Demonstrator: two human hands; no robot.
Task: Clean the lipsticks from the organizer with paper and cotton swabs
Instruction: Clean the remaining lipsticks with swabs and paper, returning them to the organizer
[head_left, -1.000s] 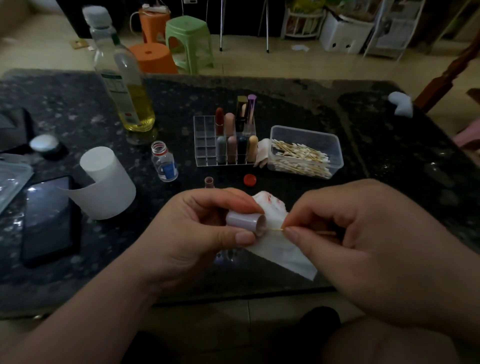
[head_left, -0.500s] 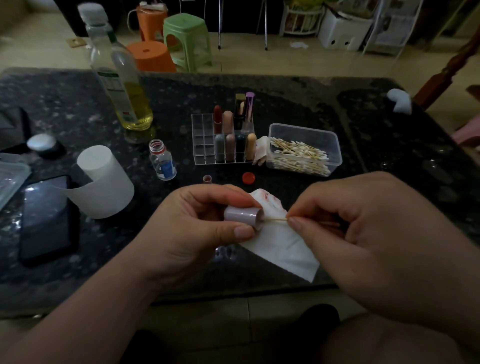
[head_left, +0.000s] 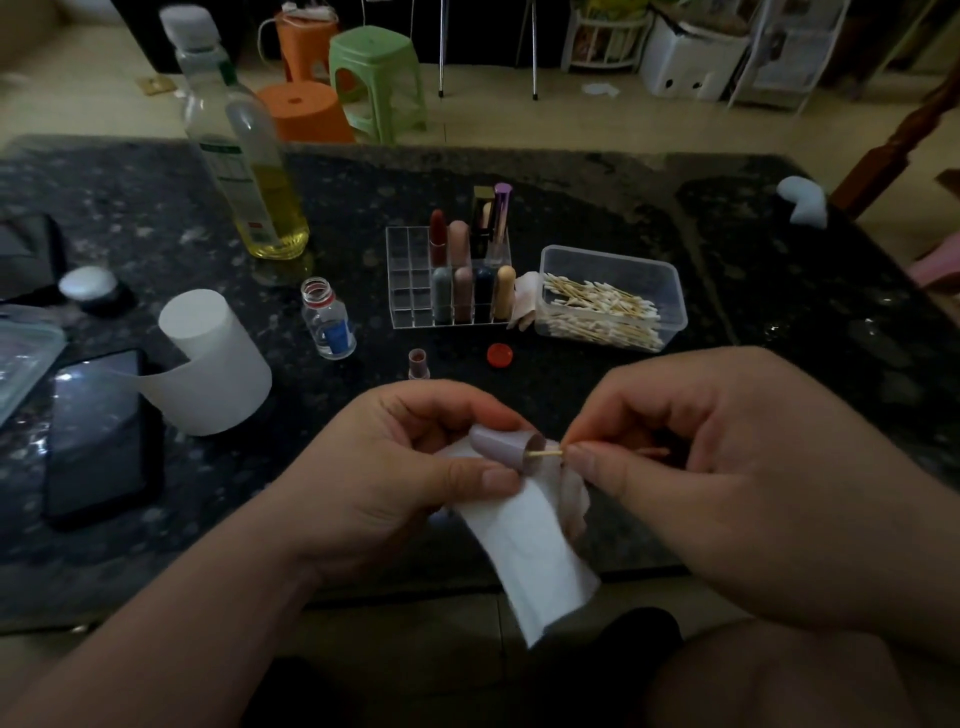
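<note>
The dark stone tabletop carried everything. Near its far left corner stood a tall bottle with yellow liquid, and nearer the left edge stood a paper roll, partly unrolled. In the middle was the swab box, well filled. Just to its left was the clear organizer, with 8 lipsticks upright in its right half.

At the middle of the near edge were the 2 hands. The left hand gripped a strip of white paper, which hung down past the edge, and with thumb and curled fingers it held a lilac cap on its side. The right hand pinched a cotton swab between thumb and forefinger, and the tip of the swab was inside the open mouth of the cap.

Between the organizer and the hands stood a small glass bottle without lid, a lipstick base and a red lid.

I judge that the task was not far along. 1 lipstick was taken apart and its cap was being swabbed inside. The paper showed pink marks beside the cap, so some wiping was done. The base waited for its cap, and I cannot tell which of the 8 tubes were already clean.
</note>
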